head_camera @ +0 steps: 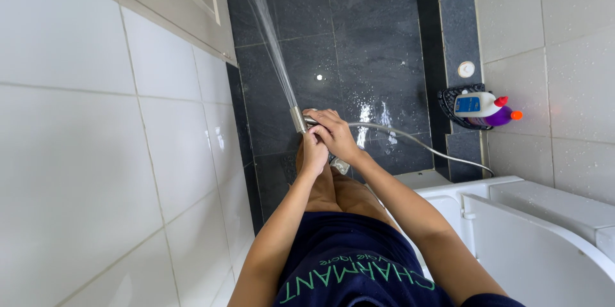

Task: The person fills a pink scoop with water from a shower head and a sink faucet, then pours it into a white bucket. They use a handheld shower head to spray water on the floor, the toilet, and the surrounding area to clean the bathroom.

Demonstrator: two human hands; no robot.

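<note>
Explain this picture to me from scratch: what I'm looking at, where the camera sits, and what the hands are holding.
There is no machine here. A person wears a camera on the head, so the single picture looks straight down their body at a dark tiled bathroom floor, with white wall tiles on the left. The two bare hands meet in the middle: the right hand and the left hand both grip a metal spray nozzle. A water jet shoots from it across the floor. A flexible hose runs from the nozzle off to the right. Further right, a dark basket on the floor holds two bottles lying on their sides, a white one with a red cap and a purple one. A white toilet fills the lower right.
</note>
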